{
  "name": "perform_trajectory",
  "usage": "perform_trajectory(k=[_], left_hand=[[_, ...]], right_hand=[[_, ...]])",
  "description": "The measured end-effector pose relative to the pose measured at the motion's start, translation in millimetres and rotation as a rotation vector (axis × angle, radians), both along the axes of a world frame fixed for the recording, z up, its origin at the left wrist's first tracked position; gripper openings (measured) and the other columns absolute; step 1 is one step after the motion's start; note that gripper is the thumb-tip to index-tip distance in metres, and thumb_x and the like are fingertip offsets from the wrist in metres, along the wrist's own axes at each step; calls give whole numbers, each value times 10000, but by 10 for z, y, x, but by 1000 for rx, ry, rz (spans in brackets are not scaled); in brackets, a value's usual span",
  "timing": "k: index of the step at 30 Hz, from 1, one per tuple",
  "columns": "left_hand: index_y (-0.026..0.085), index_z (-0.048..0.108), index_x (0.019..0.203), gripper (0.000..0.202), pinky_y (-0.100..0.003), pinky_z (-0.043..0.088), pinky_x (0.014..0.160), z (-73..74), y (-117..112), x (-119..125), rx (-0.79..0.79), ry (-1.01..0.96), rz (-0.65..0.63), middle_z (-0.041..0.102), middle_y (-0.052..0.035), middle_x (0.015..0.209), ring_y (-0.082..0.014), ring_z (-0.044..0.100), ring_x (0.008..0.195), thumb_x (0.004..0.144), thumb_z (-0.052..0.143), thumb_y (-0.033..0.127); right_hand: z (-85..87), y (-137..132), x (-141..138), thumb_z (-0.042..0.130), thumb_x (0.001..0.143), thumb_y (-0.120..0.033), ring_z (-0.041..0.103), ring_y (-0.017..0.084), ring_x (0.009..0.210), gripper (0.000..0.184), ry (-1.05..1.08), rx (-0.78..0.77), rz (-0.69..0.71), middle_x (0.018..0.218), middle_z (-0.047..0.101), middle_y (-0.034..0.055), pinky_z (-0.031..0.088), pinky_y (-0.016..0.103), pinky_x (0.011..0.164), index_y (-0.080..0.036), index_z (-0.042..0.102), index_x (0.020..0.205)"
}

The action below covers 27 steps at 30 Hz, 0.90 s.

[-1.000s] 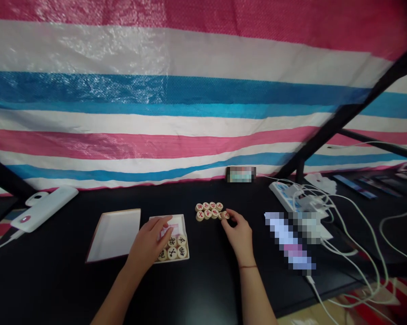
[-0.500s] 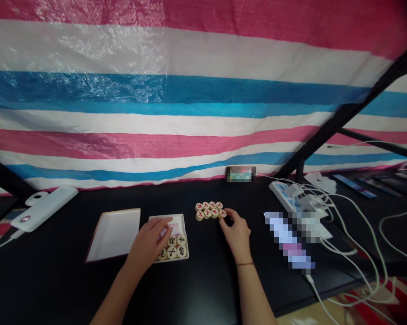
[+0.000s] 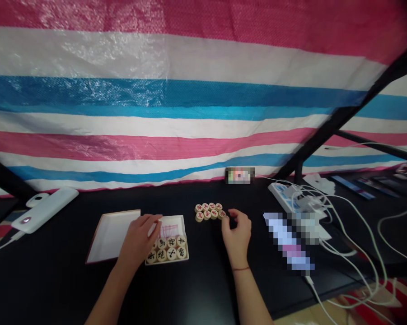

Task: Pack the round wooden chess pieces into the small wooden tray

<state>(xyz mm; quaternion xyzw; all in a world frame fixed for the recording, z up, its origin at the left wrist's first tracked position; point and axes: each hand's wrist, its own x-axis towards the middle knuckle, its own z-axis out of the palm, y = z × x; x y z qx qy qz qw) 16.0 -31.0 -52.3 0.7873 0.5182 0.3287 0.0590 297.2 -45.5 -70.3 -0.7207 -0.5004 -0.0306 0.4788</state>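
Observation:
A white open box point(image 3: 186, 228) holds several round xiangqi pieces with black characters, such as one piece point(image 3: 171, 253) in the nearest row; printed paper point(image 3: 169, 229) shows at its far part. Over the box's left edge rests my left hand point(image 3: 137, 237), fingers stretched out and nothing visible in them; it hides part of the box. To the right, several red-marked xiangqi pieces point(image 3: 207, 214) stand in two rows on the black table. My right hand point(image 3: 237, 230) curves beside the rightmost piece point(image 3: 222, 215), thumb close to it and fingers apart. Whether the thumb touches it I cannot tell.
Left of the box lies its lid point(image 3: 111, 234), inside up. A white device point(image 3: 45, 210) sits at far left. On the right are a power strip point(image 3: 283, 196), tangled white cables point(image 3: 362, 225) and a blurred phone point(image 3: 287, 243). Striped sheeting point(image 3: 156, 135) hangs behind the table.
My left hand has shifted left, uncovering more black-marked pieces and the paper. My right hand's fingers have moved apart and slightly off the end red-marked piece.

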Motion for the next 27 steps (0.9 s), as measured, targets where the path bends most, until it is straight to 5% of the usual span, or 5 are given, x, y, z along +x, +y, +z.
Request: perform_trajectory(k=[4, 9, 27], left_hand=[[212, 678, 1004, 252, -383, 516, 795, -82, 60, -122, 32, 83, 172, 716, -73, 943, -250, 665, 873, 887, 473, 300], [216, 680, 1003, 231, -382, 479, 745, -82, 34, -131, -100, 230, 275, 709, -74, 967, -269, 656, 883, 870, 506, 287], [247, 656, 1095, 251, -375, 391, 811, 69, -17, -47, -338, 319, 329, 744, -40, 951, -241, 650, 943, 897, 503, 263]], right_hand=[[76, -38, -339, 437, 905, -294, 605, 219, 853, 230, 65, 69, 402, 882, 663, 79, 474, 359, 806, -208, 650, 924], [76, -73, -665, 463, 951, -289, 600, 193, 826, 263, -9, -180, 786, 860, 674, 39, 454, 333, 812, -241, 650, 1130], [18, -65, -702, 437, 983, -298, 531, 167, 767, 298, -24, -267, 775, 748, 610, 16, 373, 276, 739, -198, 663, 816]])
